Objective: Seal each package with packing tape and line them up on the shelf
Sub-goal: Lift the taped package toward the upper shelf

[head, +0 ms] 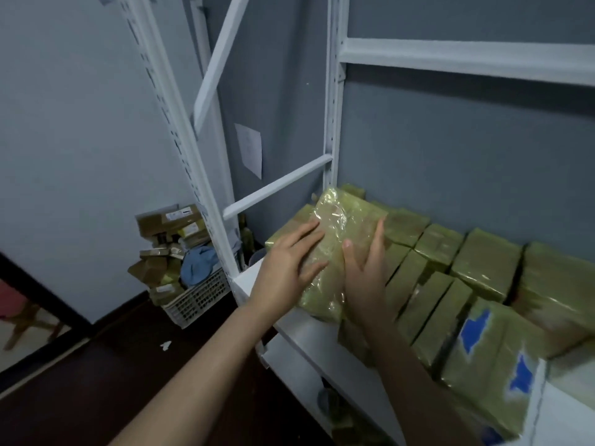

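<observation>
A tape-wrapped, shiny greenish package (341, 233) stands tilted at the left end of the white shelf (309, 329). My left hand (286, 268) lies flat against its left face with straight fingers. My right hand (367, 268) presses its right face, fingers straight and pointing up. To the right, several similar greenish-brown packages (438, 246) stand in rows on the shelf board. Two of them near the front right carry blue patches (476, 329).
White metal uprights (331, 123) and a diagonal brace (277, 188) frame the shelf's left side. A white plastic basket (196, 300) piled with cardboard boxes and blue cloth sits on the dark floor by the wall. A lower shelf level (322, 381) shows beneath.
</observation>
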